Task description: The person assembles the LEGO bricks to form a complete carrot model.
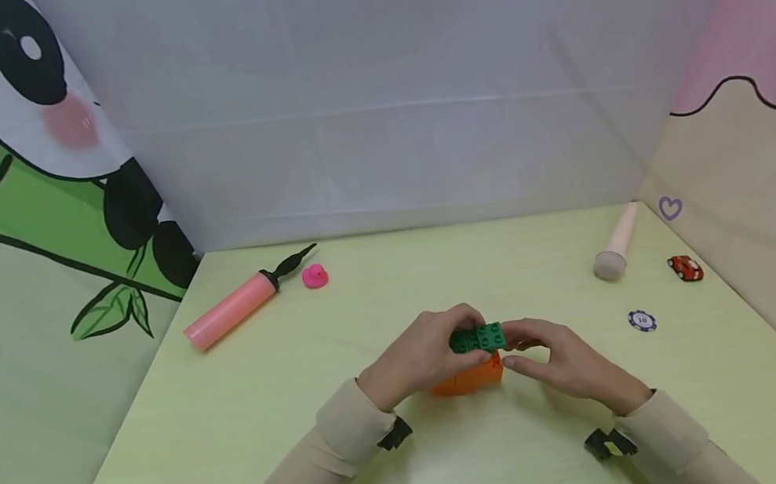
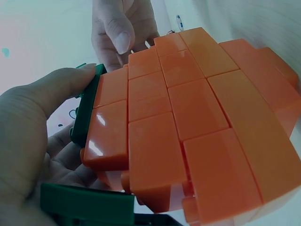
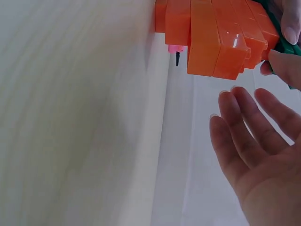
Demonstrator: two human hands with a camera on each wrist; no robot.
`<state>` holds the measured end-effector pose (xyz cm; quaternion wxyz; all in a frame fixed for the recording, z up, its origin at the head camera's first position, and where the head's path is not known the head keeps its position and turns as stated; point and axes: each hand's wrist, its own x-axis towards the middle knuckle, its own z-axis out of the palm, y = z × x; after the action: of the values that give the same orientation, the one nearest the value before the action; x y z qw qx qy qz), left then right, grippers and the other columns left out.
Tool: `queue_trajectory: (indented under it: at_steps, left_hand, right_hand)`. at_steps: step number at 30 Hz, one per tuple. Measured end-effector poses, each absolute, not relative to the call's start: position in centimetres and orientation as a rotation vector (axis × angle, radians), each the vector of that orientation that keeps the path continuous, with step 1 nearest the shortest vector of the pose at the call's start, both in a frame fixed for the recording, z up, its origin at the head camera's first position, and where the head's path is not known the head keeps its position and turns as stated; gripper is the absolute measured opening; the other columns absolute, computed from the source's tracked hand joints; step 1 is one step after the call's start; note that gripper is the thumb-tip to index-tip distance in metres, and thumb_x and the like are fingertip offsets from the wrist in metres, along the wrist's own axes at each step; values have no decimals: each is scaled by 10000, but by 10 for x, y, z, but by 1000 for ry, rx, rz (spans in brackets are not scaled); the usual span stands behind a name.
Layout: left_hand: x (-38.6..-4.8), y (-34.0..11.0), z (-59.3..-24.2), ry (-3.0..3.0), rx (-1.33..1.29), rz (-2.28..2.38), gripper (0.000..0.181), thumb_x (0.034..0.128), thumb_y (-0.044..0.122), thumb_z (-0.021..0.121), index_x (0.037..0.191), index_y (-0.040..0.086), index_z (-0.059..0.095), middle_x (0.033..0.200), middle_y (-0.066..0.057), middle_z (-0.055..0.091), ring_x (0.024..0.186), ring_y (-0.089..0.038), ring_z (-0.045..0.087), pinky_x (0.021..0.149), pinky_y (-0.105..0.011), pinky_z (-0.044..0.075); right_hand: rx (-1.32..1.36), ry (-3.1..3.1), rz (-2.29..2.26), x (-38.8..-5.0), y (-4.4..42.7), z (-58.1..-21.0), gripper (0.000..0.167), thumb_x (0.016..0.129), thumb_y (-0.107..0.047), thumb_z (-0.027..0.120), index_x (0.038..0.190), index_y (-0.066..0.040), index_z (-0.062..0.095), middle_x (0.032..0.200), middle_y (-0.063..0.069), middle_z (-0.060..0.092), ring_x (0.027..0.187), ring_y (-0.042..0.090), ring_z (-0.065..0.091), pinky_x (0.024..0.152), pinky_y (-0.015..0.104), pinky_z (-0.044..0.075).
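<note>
My left hand (image 1: 435, 351) grips the green studded top (image 1: 490, 336) of a toy-brick model, the thumb on the near side and fingers behind. Below the green part hangs its rounded orange body (image 1: 470, 380), built of several stacked bricks (image 2: 200, 108). In the left wrist view, another green piece (image 2: 87, 203) shows at the lower edge; its joint with the model is hidden. My right hand (image 1: 567, 357) is just right of the model, fingers loosely spread and palm toward it. The right wrist view shows this hand (image 3: 263, 155) holding nothing, apart from the orange bricks (image 3: 216, 35).
A pink hand pump (image 1: 234, 312) with a black nozzle lies back left beside a pink rubber duck (image 1: 315, 276). Toward the right are a toy microphone (image 1: 618, 244), a red toy car (image 1: 685, 268) and a poker chip (image 1: 642, 321). Fabric walls (image 1: 379, 156) border the table.
</note>
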<state>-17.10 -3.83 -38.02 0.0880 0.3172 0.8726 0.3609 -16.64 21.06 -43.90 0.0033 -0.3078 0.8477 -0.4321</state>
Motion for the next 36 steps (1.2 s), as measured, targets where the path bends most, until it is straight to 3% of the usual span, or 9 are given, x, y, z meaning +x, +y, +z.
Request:
queue_trajectory:
  at_steps: [9,15,23,36]
  left_hand:
    - [-172,-39,-380,2606,938,1072,334,912,290,743,1191,173,603,1055,69,697,886,-38,605,849,-197,511]
    - [-172,-41,-382,2602,920,1133,329,903,281,755,1164,175,586,1105,39,703,938,-54,622,862,-209,513]
    - [-169,-47,-401,2656,995,1383,288,835,310,809,1018,162,643,946,87,638,829,-87,572,752,-213,528]
    - [-166,-67,-428,2616,958,1472,392,876,373,765,1210,197,657,1107,81,672,902,-77,617,798,-235,551]
  right_hand:
    - [-1063,2684,-1437,-166,207,-431,559,938,-112,697,1452,-157,481,1226,-11,627,1041,120,631,934,331,534]
    - [-1150,2595,-1528,-168,199,-429,434,936,-62,685,1347,-143,570,1240,-24,622,1048,131,632,911,357,549]
    - [-1155,2628,-1486,-170,197,-427,350,932,-77,697,1262,-159,616,1183,-23,653,1000,117,644,894,350,554]
    - [-1154,2641,-1461,-170,200,-423,356,911,-100,730,1242,-181,625,1171,-55,660,1011,112,672,918,336,548]
